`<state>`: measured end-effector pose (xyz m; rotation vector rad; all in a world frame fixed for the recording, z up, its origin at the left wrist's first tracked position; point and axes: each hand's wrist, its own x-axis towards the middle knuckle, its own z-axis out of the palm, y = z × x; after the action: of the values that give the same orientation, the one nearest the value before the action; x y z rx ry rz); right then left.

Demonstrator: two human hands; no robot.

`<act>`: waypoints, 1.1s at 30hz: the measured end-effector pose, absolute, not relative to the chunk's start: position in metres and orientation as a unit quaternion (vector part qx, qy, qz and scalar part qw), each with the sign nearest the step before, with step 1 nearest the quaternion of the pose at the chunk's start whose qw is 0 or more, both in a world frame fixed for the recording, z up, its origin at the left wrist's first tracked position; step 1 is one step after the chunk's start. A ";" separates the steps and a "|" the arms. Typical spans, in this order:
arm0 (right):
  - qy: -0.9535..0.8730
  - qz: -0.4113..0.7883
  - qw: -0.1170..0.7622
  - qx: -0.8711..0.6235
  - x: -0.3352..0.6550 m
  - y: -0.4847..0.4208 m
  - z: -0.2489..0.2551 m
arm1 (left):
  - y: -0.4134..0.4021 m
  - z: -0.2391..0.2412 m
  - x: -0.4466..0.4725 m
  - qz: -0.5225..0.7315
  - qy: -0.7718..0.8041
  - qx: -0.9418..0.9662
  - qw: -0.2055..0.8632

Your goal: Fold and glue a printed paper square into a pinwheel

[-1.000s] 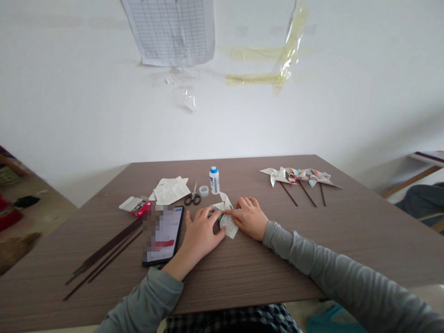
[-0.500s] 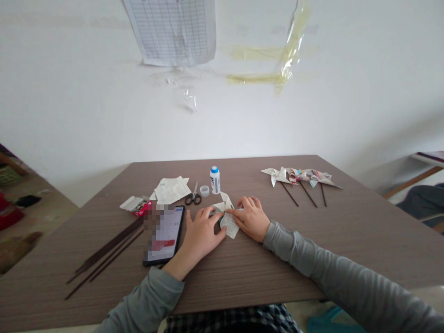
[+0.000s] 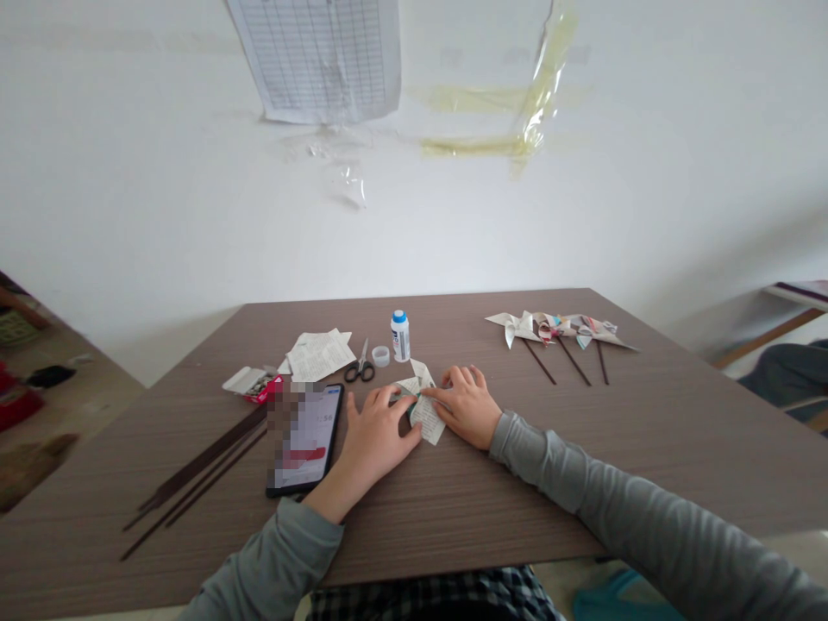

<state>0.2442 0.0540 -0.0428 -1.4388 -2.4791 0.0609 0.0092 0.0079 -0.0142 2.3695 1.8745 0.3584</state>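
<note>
The middle of the folded printed paper (image 3: 423, 412) is mostly hidden under the fingers, so its exact folds cannot be made out; a sliver of green shows between the hands. The paper lies flat on the brown wood-grain table (image 3: 492, 509), with one pointed flap rising away from the body. The left hand (image 3: 379, 427) and right hand (image 3: 466, 405) sit close together, one on each side of it, with their fingertips on the paper. Whether the fingertips of the two hands touch each other, or whether they pinch the paper or only press it, cannot be told.

Just left of the folded paper lies a smartphone (image 3: 304, 440), its screen partly pixelated and its text too small to read. Beyond the paper stand a white glue bottle with a blue cap (image 3: 400, 336) and a small round lid (image 3: 381, 356). Black-handled scissors (image 3: 360, 362) and loose printed paper scraps (image 3: 320, 354) lie farther left of the bottle. A small box (image 3: 246, 381), partly hidden by the pixelation, sits left of the paper, and dark sticks (image 3: 200, 479) lie well left of it. Well to the right stand three paper pinwheels on dark sticks (image 3: 556, 332), lying flat, their blades overlapping.
</note>
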 end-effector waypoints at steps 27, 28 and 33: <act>-0.865 0.007 0.207 -0.458 0.258 0.063 -0.053 | 0.005 -0.008 0.009 0.111 0.623 0.771 0.070; -0.866 0.009 0.216 -0.451 0.260 0.064 -0.055 | 0.005 -0.007 0.010 0.111 0.625 0.770 0.071; -0.875 0.029 0.240 -0.420 0.269 0.066 -0.059 | 0.004 -0.001 0.011 0.092 0.627 0.770 0.078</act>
<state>0.2690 0.0658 -0.0588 -1.1507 -2.3938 0.0795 0.0112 0.0038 -0.0012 2.3053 1.8769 0.2765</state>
